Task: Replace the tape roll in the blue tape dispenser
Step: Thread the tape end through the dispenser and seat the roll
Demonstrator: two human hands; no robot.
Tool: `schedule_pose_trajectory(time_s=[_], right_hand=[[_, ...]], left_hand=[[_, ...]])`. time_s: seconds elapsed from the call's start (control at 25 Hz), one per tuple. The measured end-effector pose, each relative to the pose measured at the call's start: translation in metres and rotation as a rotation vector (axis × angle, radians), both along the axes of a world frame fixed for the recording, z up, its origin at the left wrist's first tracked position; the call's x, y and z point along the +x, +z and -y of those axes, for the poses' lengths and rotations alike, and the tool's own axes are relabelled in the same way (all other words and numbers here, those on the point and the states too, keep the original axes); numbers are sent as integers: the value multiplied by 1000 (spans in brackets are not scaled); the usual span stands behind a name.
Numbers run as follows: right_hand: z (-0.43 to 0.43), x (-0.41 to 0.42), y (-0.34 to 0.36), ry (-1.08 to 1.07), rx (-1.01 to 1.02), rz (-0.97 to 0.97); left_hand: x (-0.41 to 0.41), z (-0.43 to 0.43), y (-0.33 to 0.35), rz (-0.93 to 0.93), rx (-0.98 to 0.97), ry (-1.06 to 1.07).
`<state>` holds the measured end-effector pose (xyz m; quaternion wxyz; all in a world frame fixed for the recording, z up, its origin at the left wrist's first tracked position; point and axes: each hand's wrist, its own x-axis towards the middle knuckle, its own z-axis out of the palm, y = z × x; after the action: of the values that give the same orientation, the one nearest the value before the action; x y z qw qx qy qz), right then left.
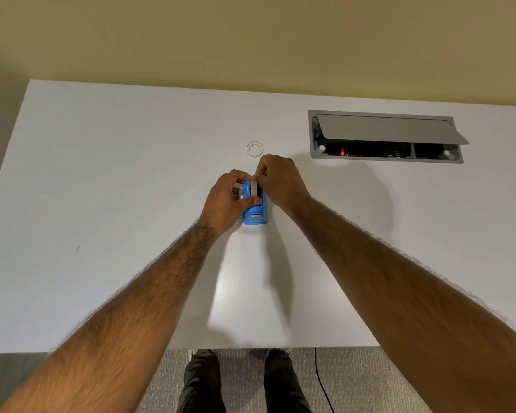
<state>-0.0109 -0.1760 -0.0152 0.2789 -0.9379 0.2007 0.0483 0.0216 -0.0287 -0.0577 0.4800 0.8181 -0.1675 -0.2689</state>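
Note:
The blue tape dispenser (255, 214) stands on the white table (116, 174), its cutter end toward me. A white tape roll (253, 189) sits upright in the dispenser's slot. My left hand (231, 199) grips the roll and the dispenser's left side, thumb across the blue body. My right hand (277, 178) pinches the top of the roll from the right, fingers curled. A second, thin whitish ring (254, 149), seemingly an empty tape core, lies flat on the table just beyond my hands.
A recessed grey cable box (385, 138) with its lid propped open is set into the table at the back right. A yellowish wall runs behind the table. Below the near edge are grey carpet, my legs and a black cable (320, 383).

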Motion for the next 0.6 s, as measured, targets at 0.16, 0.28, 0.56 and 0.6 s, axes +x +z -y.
schedule_pose_trajectory(time_s=[0.16,0.28,0.56,0.6], right_hand=[[0,-5,2,38,18,-10],[0,-5,1,61,-1,-21],[-2,4,-2,54,-55,-35],[-2,4,-3,54,-54,-38]], left_hand=[[1,-2,-1,4,6,-13],[0,0,-2,33,16,-16],[0,2,-1,43,61,-17],[0,2,-1,44,60,-17]])
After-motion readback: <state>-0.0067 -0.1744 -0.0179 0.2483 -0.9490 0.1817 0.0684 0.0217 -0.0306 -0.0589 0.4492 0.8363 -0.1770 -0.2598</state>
